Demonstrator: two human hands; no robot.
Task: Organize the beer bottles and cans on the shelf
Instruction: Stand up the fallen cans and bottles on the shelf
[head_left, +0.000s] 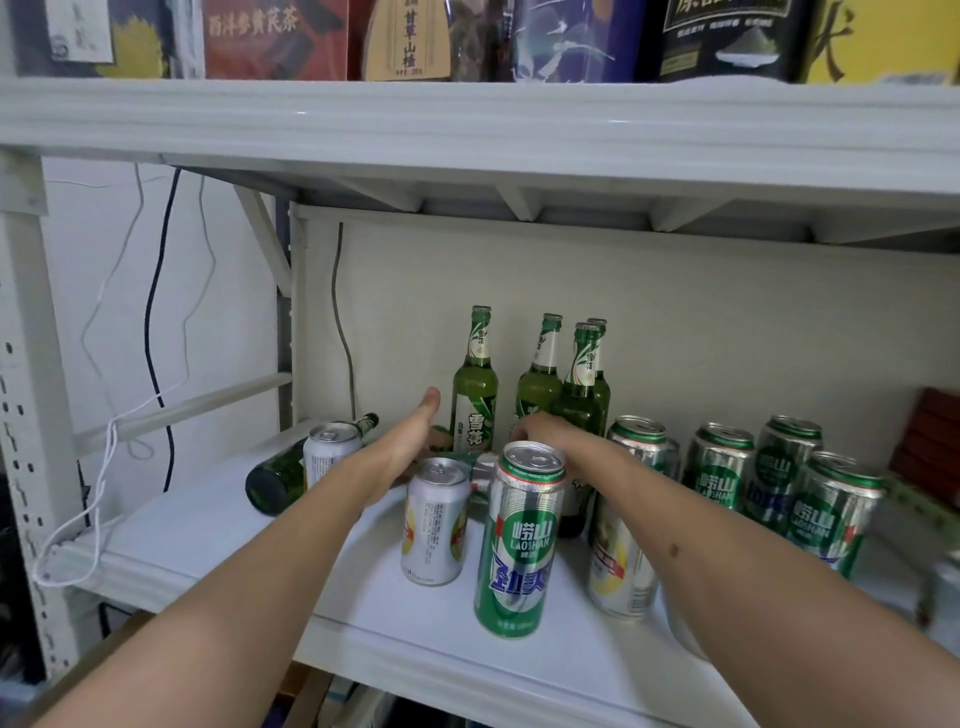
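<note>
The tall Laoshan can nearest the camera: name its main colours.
Green and silver, with blue lettering; head view.

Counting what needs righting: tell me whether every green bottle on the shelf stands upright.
No: one green bottle lies on its side at the shelf's left end.

A white metal shelf (260, 551) carries the lot. At the back, four green bottles (474, 395) stand upright against the rear panel, three of them bunched together on the right. Far left, a dark green bottle (283, 475) lies on its side, a silver can (327, 452) standing just in front of it. Up front, a tall green can (522, 540) stands near the edge, a shorter silver can (436, 525) just to its left. Off to the right, a cluster of green cans (789, 478) stands close together.
</note>
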